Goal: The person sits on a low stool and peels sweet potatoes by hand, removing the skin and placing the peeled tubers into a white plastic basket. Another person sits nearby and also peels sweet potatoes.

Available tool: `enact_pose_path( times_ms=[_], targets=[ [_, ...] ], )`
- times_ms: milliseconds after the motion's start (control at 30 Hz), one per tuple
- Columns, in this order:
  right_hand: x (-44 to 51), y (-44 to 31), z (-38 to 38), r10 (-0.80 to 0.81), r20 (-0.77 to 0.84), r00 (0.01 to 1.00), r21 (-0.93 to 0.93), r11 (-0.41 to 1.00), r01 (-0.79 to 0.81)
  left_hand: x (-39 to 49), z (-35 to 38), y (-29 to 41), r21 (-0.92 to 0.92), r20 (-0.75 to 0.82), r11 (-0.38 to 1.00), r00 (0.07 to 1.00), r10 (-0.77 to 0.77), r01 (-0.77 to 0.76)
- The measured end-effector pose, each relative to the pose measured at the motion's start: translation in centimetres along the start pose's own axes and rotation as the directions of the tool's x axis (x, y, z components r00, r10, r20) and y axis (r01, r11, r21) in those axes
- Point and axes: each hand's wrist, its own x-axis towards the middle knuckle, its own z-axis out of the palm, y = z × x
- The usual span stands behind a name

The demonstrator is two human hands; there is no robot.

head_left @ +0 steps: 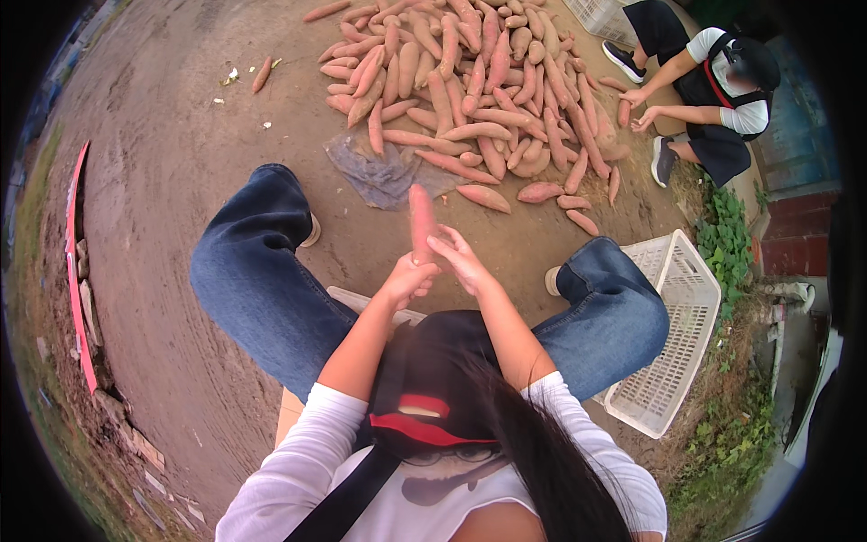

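Note:
A reddish sweet potato (422,220) points upward in front of me, above my lap. My left hand (408,279) is closed around its lower end. The fingers of my right hand (460,259) touch its lower right side, with the palm partly turned up. Beyond my hands a large heap of sweet potatoes (474,88) lies on the bare ground, and a few single ones lie at its near edge. A crumpled grey plastic sheet (372,173) is partly under the heap's near left side.
A white plastic crate (684,305) stands beside my right knee. Another white crate (599,17) is beyond the heap. At the upper right a seated person (728,88) has both hands by a sweet potato (624,112). One sweet potato (262,75) lies apart at left; green plants (725,237) grow at right.

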Motion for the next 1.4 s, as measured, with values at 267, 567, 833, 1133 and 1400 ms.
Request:
enact_pose_path(
  times_ms=[267, 567, 833, 1133, 1400],
  targets=[
    [-0.4, -0.7, 0.5, 0.03, 0.11, 0.994, 0.359, 0.931, -0.067, -0.8, 0.5, 0.8, -0.079, 0.135, 0.997, 0.991, 0.004, 0.006],
    [0.8, -0.4, 0.8, -0.259, -0.356, 0.898, -0.087, 0.966, 0.244, 0.5, -0.6, -0.9, 0.051, 0.012, 0.998, 0.999, 0.036, -0.036],
    [-0.9, -0.1, 0.6, -0.693, 0.351, 0.63, -0.881, -0.017, 0.472, 1.6, -1.6, -2.9, 0.883, -0.227, 0.469, 0.865, 0.447, -0.01],
    [-0.1, 2.0, -3.5, -0.233, -0.061, 0.97, -0.852, 0.519, 0.071, 2.6, -4.4, -4.1, 0.885, -0.424, 0.317, 0.872, 0.245, 0.342],
    [0.6, 2.0, -1.7, -0.603, -0.018, 0.797, -0.77, 0.517, 0.374, 2.9, -4.0, -3.9, 0.897, -0.367, 0.351, 0.894, 0.256, 0.268]
  ],
)
